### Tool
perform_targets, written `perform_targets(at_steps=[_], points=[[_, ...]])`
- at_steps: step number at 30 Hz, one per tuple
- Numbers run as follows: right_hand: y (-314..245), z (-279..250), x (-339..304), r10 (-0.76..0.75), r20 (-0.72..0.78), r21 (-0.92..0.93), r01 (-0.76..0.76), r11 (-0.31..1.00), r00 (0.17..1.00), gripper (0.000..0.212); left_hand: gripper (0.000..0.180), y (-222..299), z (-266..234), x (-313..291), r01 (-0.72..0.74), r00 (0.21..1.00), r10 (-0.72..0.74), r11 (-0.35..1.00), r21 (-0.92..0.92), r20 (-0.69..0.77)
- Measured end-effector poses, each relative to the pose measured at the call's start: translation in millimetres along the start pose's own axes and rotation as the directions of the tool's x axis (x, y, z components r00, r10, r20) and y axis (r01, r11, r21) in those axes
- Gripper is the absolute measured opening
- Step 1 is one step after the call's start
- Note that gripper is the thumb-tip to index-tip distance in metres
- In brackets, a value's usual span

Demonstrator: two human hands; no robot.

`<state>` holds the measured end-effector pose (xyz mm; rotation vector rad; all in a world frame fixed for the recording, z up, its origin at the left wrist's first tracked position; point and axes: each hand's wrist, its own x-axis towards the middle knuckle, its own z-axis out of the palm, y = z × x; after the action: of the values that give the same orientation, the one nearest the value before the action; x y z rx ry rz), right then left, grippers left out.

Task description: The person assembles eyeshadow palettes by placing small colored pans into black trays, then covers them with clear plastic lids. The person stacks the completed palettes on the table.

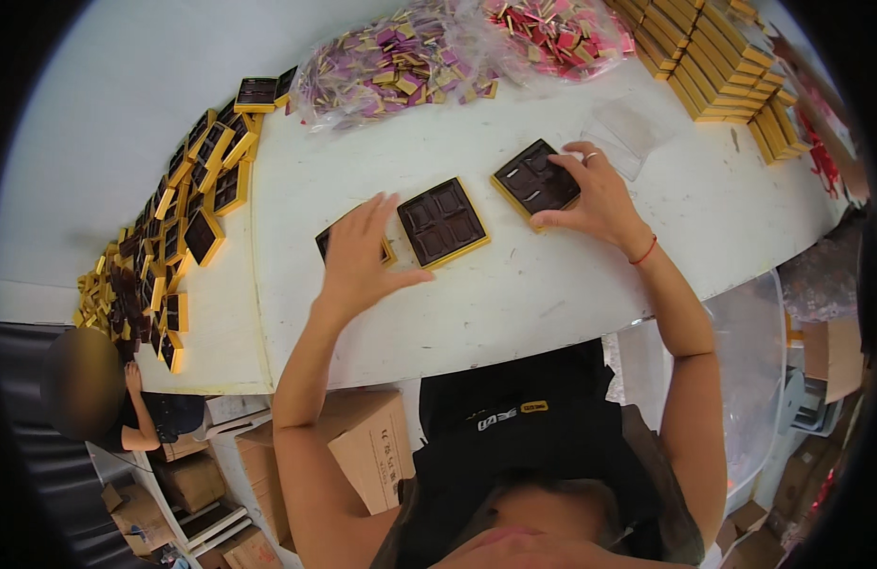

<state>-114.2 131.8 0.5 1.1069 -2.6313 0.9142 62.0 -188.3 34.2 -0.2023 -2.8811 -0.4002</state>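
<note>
Three square gold boxes with dark brown compartment trays lie in a slanting row on the white table. My right hand (600, 194) curls round the near right side of the right box (533, 180), with thumb and fingertips at its edges. The middle box (442, 222) lies flat between my hands, and its tray shows no contents. My left hand (358, 256) is over the left box (336, 239) and covers most of it. Its fingers are stretched out and its thumb points toward the middle box. Whether the left palm touches the box cannot be seen.
Many similar boxes (203, 237) are heaped along the left. Clear bags of small purple pieces (401, 66) and red pieces (557, 38) lie at the back. Gold boxes (718, 66) are stacked back right, near clear plastic sheets (633, 128). Another person (145, 417) is at the far left.
</note>
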Motion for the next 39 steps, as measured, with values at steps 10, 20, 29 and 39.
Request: perform_targets(at_steps=[10, 20, 29, 39], points=[[15.2, -0.2, 9.2, -0.261, 0.246, 0.272, 0.192, 0.943, 0.933, 0.094, 0.103, 14.7, 20.5, 52.4, -0.223, 0.852, 0.277, 0.960, -0.171, 0.444], [26.2, -6.0, 7.9, -0.251, 0.283, 0.309, 0.160, 0.938, 0.926, 0.087, 0.098, 34.9, 36.7, 31.8, -0.022, 0.993, 0.031, 0.997, -0.079, 0.115], [5.2, 4.3, 4.7, -0.241, 0.165, 0.137, 0.220, 0.966, 0.956, 0.101, 0.071, -38.3, 23.8, -10.6, 0.323, 0.919, -0.280, 0.939, 0.121, -0.279], [-12.7, -10.2, -8.7, -0.215, 0.264, 0.132, 0.186, 0.974, 0.940, 0.098, 0.076, -70.7, 44.7, -5.0, 0.264, 0.897, -0.280, 0.960, -0.094, -0.342]])
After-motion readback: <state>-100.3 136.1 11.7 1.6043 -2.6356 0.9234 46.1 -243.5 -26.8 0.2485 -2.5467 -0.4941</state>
